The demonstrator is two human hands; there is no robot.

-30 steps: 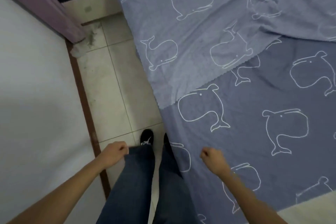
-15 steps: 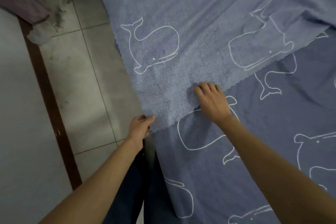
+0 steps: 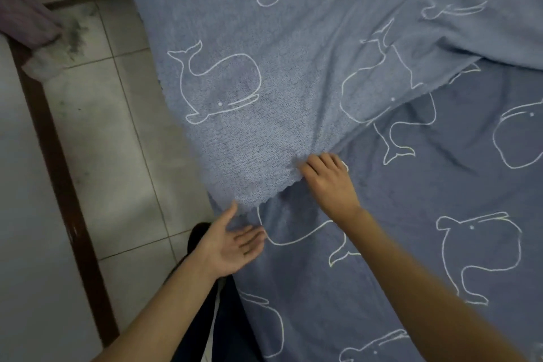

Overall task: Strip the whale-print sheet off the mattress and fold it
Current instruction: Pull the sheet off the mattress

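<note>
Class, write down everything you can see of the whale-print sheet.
The whale-print sheet is blue-grey, soft-looking cloth with white outlined whales. A paler, textured flap with a scalloped edge lies folded over its darker, wrinkled face. The right hand grips the flap's edge; the left hand lies open, palm up, by its corner.

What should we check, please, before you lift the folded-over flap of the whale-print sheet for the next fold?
1. Grip of right hand on flap edge: ok, fingers curled there, cloth bunching toward them.
2. Hold of left hand on flap corner: not ok, open, palm up beside it.
3. Flap smooth: not ok, creases run toward the right hand.
4. Side of whale-print sheet clear of tiled floor: cannot tell.
5. Far corners freed: cannot tell, out of view.
</note>
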